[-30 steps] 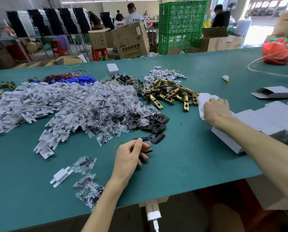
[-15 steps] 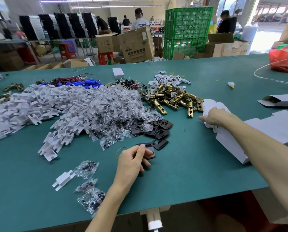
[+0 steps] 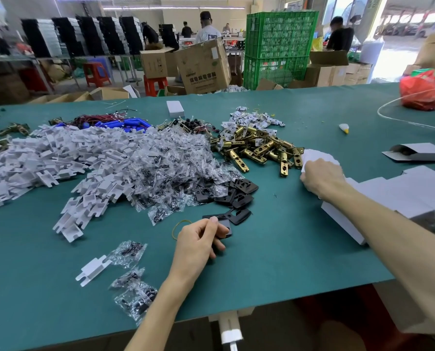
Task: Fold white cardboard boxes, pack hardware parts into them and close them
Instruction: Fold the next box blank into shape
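Observation:
My left hand [image 3: 198, 243] pinches a black plate [image 3: 224, 228] lying on the green table, at the near edge of a pile of black plates [image 3: 232, 193]. My right hand [image 3: 321, 179] curls its fingers on the top sheet of a stack of flat white box blanks [image 3: 398, 196] at the right. Brass latches [image 3: 259, 148] are heaped just left of that hand. Clear screw bags [image 3: 168, 171] and white plastic clips [image 3: 46, 158] spread across the left half of the table.
A partly folded white box [image 3: 419, 152] lies at the far right. A small white box [image 3: 175, 108], blue parts with red wires [image 3: 125, 122] and a red bag [image 3: 424, 93] sit further back. A yellow rubber band [image 3: 178, 228], loose bags [image 3: 135, 292] and one clip [image 3: 92, 271] lie near me.
My right hand has curled tighter on the edge of the white blanks. My left hand has stayed on the black plate. The view has tilted a little.

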